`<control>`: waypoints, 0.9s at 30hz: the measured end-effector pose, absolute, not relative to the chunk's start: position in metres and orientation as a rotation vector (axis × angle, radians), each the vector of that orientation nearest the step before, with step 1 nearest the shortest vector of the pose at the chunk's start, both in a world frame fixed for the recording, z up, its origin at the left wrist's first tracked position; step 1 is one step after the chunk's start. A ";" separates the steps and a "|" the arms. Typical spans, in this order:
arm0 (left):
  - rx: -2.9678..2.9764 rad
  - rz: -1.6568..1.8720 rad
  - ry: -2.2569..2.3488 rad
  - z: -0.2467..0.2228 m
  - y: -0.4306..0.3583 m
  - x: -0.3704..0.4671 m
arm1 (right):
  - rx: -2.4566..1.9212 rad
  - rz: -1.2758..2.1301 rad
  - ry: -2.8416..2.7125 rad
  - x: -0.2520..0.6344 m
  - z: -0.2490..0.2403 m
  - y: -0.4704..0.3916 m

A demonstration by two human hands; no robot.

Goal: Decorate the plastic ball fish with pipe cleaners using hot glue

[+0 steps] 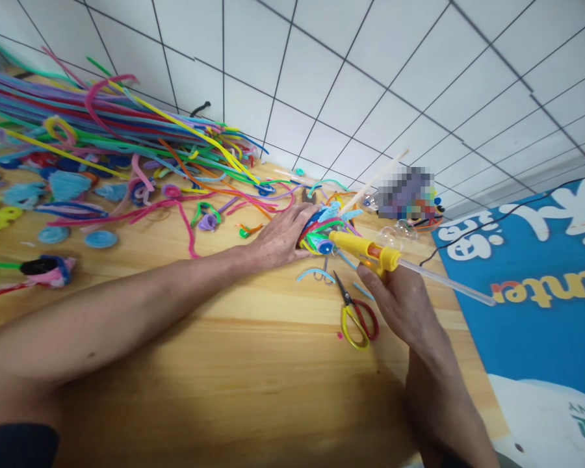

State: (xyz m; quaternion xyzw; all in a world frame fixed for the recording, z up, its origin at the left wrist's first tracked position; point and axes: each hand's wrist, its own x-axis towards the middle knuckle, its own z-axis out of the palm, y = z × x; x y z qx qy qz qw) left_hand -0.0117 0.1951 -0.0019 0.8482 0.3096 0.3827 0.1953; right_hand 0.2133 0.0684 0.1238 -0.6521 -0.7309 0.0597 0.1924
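My left hand is closed around the side of a colourful pipe-cleaner piece, made of red, blue, green and light blue strands. A blue round bit shows at its front. My right hand grips a yellow hot glue gun, whose nozzle points left at the piece. Whether the nozzle touches it I cannot tell. A clear glue stick juts from the back of the gun. Below the piece lie scissors with one yellow and one red handle, and light blue pipe-cleaner scraps.
Bundled pipe cleaners stretch along the wall at the back left. Blue discs and a pink and black piece lie at the left. A dark cable crosses a blue printed sheet at the right. Clear balls sit behind the gun.
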 end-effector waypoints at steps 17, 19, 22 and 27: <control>2.384 1.068 0.869 -0.002 0.195 -0.012 | -1.830 0.170 -2.057 0.212 0.126 0.069; 2.379 1.072 0.863 -0.003 0.195 -0.012 | -1.833 0.181 -2.055 0.212 0.126 0.070; 2.373 1.085 0.853 -0.003 0.196 -0.011 | -1.820 0.180 -2.063 0.212 0.125 0.070; 2.388 1.081 0.858 -0.003 0.195 -0.011 | -1.819 0.167 -2.070 0.214 0.125 0.070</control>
